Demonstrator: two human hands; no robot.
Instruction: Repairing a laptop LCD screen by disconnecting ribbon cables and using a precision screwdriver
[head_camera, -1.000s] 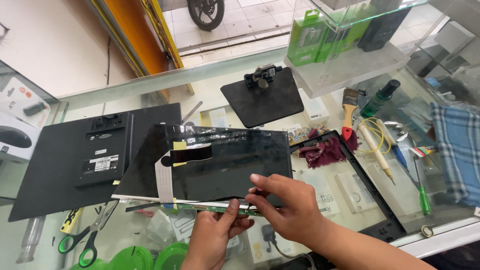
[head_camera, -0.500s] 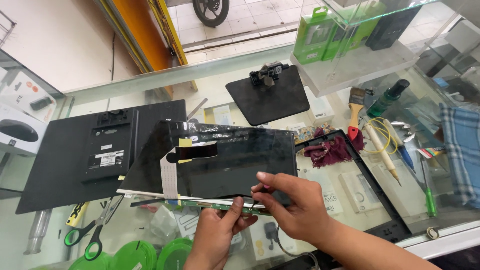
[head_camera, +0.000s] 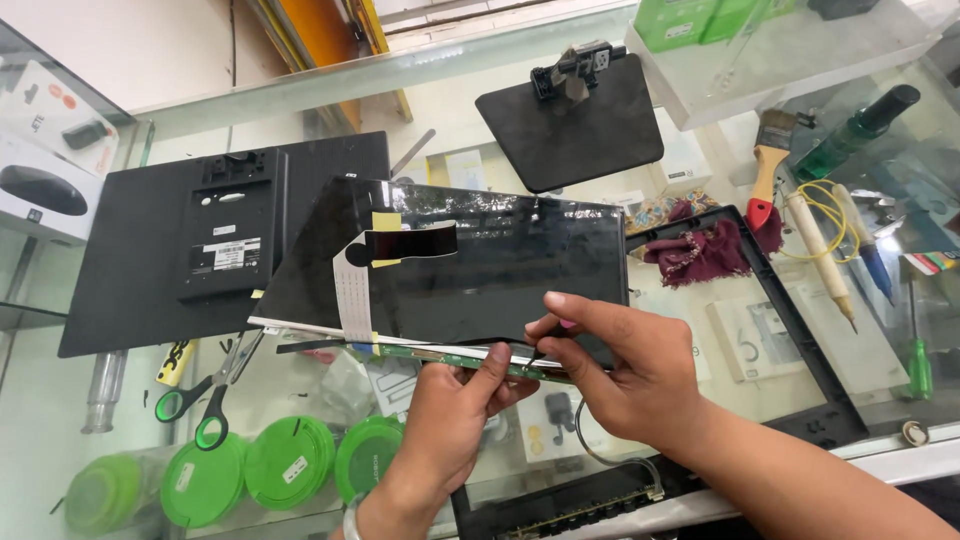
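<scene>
Over the glass bench (head_camera: 330, 100), from the head view, you hold a bare display panel (head_camera: 480, 265) tilted up. Your left hand (head_camera: 445, 425) is closed, pinching its near edge with the green circuit strip (head_camera: 450, 357); your right hand (head_camera: 625, 375) pinches beside it. Thin, stiff and likely fragile, it is best held by the edges. It looks glossy black, with a white ribbon cable (head_camera: 352, 295) taped across.

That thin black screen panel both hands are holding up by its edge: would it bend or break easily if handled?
The display panel looks thin and glossy, so it is probably fragile and slippery. The left hand and right hand pinch only its near edge, suggesting it is light. Its white ribbon cable looks floppy.
</scene>
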